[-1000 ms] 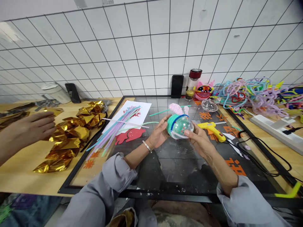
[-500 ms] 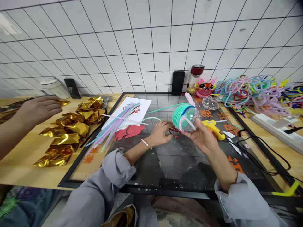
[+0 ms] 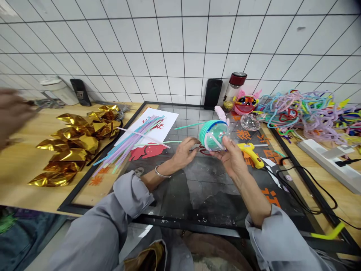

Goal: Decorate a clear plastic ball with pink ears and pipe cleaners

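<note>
My right hand (image 3: 232, 156) grips a clear plastic ball (image 3: 212, 136) from its right and lower side. Turquoise pipe cleaner is wound round the ball's left part, with a blue band and white-pink strips across it. A fuzzy pink piece (image 3: 220, 113) sticks up at its top, and a turquoise end (image 3: 189, 125) reaches out leftward. Just left of the ball, my left hand (image 3: 184, 152) has its fingers pinched together at the end of a pale green pipe cleaner (image 3: 171, 142); the fingers partly hide the grip. Dark red loops (image 3: 203, 150) lie between hand and ball.
Pipe cleaners (image 3: 132, 137) lie on white paper (image 3: 167, 119) beside a red cutout (image 3: 148, 151). At right are a yellow glue gun (image 3: 251, 153), a clear half shell (image 3: 250, 122), a tangled heap (image 3: 304, 113) and a power strip (image 3: 328, 163). Gold foil (image 3: 76, 150) and another person's hand (image 3: 14, 113) are left.
My left hand has shifted slightly left, and the pale green pipe cleaner now runs straighter. The ball remains in my right hand. The other person's hand has moved left and blurred.
</note>
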Available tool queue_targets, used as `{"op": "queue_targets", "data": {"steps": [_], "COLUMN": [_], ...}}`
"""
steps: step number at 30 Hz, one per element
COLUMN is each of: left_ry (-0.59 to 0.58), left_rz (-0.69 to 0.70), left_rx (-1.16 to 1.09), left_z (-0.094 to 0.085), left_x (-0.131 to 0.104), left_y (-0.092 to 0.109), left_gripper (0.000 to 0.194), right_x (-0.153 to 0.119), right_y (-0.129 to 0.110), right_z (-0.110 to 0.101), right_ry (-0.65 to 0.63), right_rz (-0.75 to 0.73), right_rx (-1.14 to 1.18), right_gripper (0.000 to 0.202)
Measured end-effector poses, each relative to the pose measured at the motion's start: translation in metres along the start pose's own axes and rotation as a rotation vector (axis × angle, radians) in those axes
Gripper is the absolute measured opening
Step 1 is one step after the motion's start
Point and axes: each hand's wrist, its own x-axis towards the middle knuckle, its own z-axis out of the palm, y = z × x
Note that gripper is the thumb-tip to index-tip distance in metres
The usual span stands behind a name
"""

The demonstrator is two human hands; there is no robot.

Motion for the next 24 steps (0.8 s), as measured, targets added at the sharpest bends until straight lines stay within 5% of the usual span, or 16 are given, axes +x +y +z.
{"op": "queue_targets", "data": {"steps": [9,17,24], "left_ry": [-0.104,0.014,0.049], "left_rz": [-0.09,-0.281,-0.258], "left_rx": [0.017,-0.043,-0.065], "left_z": [0.004,0.008,0.008], "left_x": [0.004,0.008,0.009], "left_y": [-0.002,-0.015,-0.016], "left_gripper": [0.021,0.012,0.025], "right_x": [0.025,0.02,0.022], "right_y": [0.025,0.035,0.041], "right_z": [-0.007,-0.006,-0.009], "right_ry": [0.132,0.162,0.206], "right_rz": [-0.215,-0.417,-0.494], "right_rx": [-0.311,-0.574,-0.67], "right_gripper": [0.068,0.08,0.079]}}
